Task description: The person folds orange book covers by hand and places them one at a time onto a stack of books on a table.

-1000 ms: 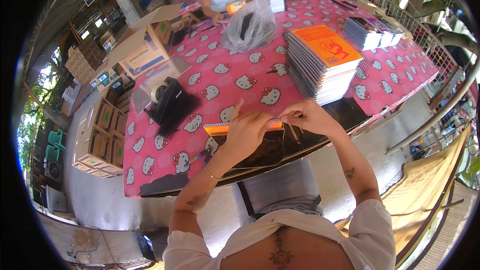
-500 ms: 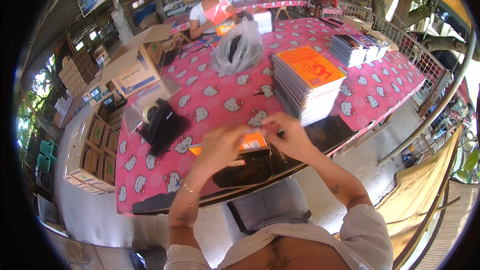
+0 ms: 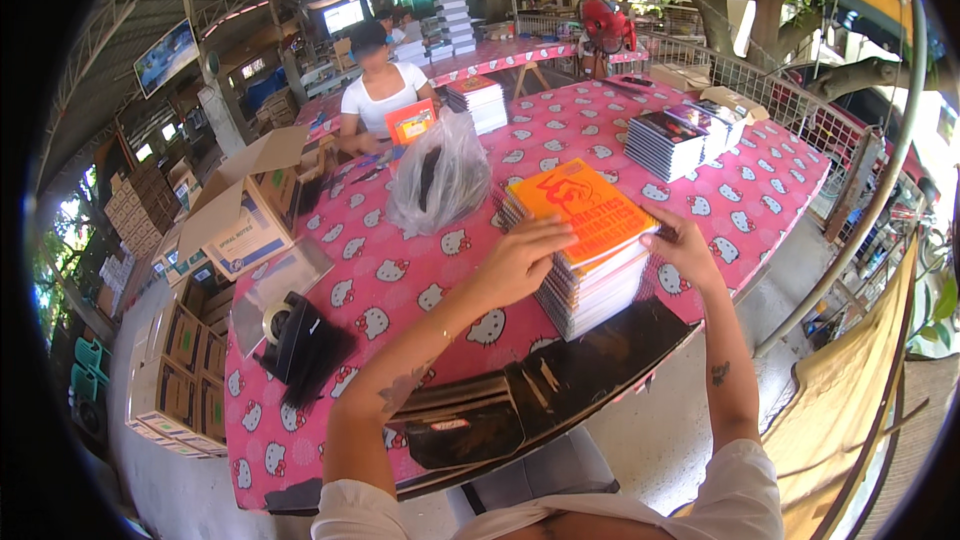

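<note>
An orange-covered spiral notebook point(image 3: 590, 215) lies on top of a tall stack of spiral notebooks point(image 3: 603, 292), slightly askew to those below. My left hand point(image 3: 528, 258) grips its left near side, fingers over the cover and thumb tucked under. At the right edge, my right hand point(image 3: 685, 243) pinches the corner of the notebook between thumb and fingers. Below my forearms, a dark board point(image 3: 590, 365) runs along the table's front edge, with a black flat piece point(image 3: 465, 435) on it.
A clear plastic bag point(image 3: 440, 180) sits beyond the stack, and a black tape dispenser point(image 3: 300, 335) stands left. Dark-covered books point(image 3: 665, 145) are at the far right. Across the pink patterned table point(image 3: 375, 320), a person in white point(image 3: 385, 95) holds an orange notebook. Cardboard boxes point(image 3: 250, 225) line the left.
My hands have moved up from the front edge, where they held an orange notebook, to the top of the stack. That notebook now rests there. The view has shifted.
</note>
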Demonstrator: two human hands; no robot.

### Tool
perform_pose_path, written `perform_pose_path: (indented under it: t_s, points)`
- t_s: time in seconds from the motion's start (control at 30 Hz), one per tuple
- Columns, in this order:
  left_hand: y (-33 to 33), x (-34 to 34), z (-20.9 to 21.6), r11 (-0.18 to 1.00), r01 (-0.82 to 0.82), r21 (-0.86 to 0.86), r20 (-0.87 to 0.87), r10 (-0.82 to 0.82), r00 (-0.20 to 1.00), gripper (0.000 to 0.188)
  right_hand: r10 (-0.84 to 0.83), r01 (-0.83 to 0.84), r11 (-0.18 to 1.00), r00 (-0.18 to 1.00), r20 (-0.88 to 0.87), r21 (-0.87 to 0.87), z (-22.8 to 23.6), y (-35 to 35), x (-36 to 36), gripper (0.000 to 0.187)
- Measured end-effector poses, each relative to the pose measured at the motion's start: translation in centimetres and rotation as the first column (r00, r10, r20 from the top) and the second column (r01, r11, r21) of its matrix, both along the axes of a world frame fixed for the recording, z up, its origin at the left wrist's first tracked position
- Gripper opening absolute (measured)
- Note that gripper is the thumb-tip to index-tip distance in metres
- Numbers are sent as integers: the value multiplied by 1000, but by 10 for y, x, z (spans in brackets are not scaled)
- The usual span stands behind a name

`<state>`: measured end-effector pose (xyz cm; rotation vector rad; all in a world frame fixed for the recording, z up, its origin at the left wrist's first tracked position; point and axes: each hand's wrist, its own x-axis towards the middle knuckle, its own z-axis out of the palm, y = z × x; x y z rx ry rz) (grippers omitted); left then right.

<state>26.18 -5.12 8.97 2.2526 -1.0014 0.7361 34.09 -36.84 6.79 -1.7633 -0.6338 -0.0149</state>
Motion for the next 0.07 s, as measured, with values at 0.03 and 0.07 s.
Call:
perform_pose_path:
  t_s: [0.03, 0.07]
  points:
    - [1, 0, -1, 999, -11, 46, -33, 13, 999, 46, 41, -46, 996, 997, 58, 79, 1, 2, -1, 62]
    - [1, 0, -2, 998, -19, 67, -37, 22, 999, 45, 18, -23, 998, 996, 91, 60, -4, 1, 4, 61]
